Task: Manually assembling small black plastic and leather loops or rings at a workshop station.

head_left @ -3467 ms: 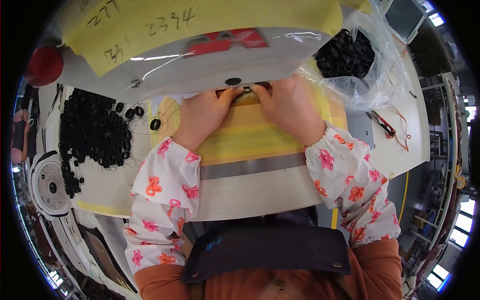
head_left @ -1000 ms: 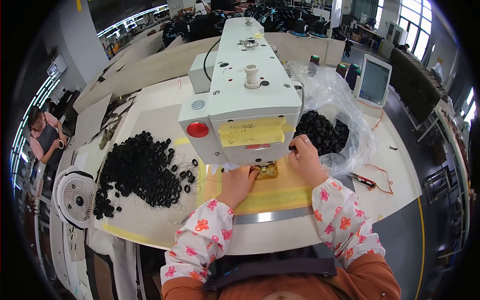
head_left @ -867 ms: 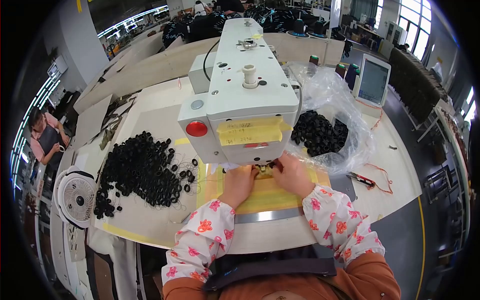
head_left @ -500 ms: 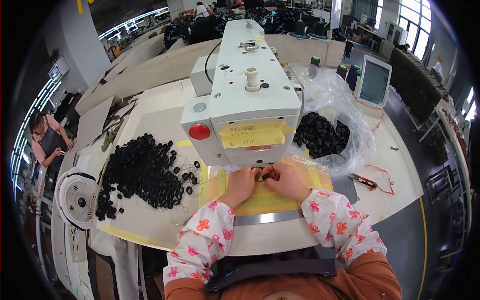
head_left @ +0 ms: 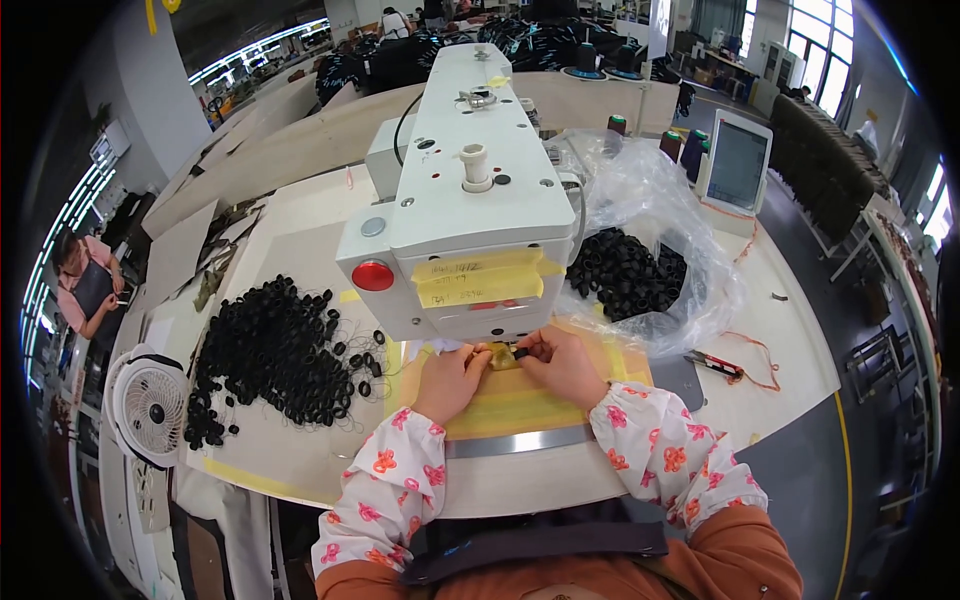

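A white sewing machine (head_left: 470, 225) stands before me, its head over the work area. Under it, my right hand (head_left: 562, 368) pinches a small black loop (head_left: 520, 353) between thumb and fingers. My left hand (head_left: 450, 382) is just to the left, thumb and fingertips pressed together beside a lit yellowish spot; whether anything is in them is too small to make out. Both wrists are by the yellow-taped bed (head_left: 520, 420) of the machine. To the left lies a pile of black loops (head_left: 275, 350) with loose threads. More black loops (head_left: 630, 275) fill a clear plastic bag (head_left: 690, 310) at the right.
A white fan (head_left: 148, 408) stands at the table's left edge. Right of the machine are a tilted control screen (head_left: 735, 165), thread cones (head_left: 694, 155) and a red-black cutter (head_left: 715, 365) with an orange cord. Another person (head_left: 90, 280) works at far left.
Both hands have drawn slightly toward me and come a little apart, the right still pinching the black loop. The yellowish lit spot between them now shows. The whole view has shifted slightly.
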Available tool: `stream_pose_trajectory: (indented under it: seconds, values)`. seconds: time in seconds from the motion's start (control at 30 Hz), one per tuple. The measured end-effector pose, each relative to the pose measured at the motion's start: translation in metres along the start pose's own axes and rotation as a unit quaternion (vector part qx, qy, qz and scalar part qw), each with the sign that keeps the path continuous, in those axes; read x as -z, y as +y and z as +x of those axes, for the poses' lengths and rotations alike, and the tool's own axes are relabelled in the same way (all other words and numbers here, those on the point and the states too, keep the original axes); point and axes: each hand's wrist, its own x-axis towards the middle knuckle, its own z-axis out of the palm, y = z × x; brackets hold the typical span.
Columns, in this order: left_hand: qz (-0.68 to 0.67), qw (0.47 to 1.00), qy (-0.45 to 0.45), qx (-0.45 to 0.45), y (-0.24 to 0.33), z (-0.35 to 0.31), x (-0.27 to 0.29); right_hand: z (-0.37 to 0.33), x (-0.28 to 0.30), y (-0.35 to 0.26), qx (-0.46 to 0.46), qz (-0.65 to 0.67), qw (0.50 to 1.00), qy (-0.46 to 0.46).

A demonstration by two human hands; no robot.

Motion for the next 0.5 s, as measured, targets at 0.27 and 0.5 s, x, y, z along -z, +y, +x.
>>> stream_pose_trajectory:
  seconds: [0.27, 0.5]
  values:
    - [0.195, 0.975, 0.034, -0.103, 0.015, 0.000, 0.004, 0.002, -0.001, 0.003, 0.040, -0.006, 0.999, -0.005]
    - [0.202, 0.963, 0.083, -0.158, 0.009, -0.002, -0.013, -0.001, -0.004, 0.001, 0.069, -0.021, 0.997, -0.008]
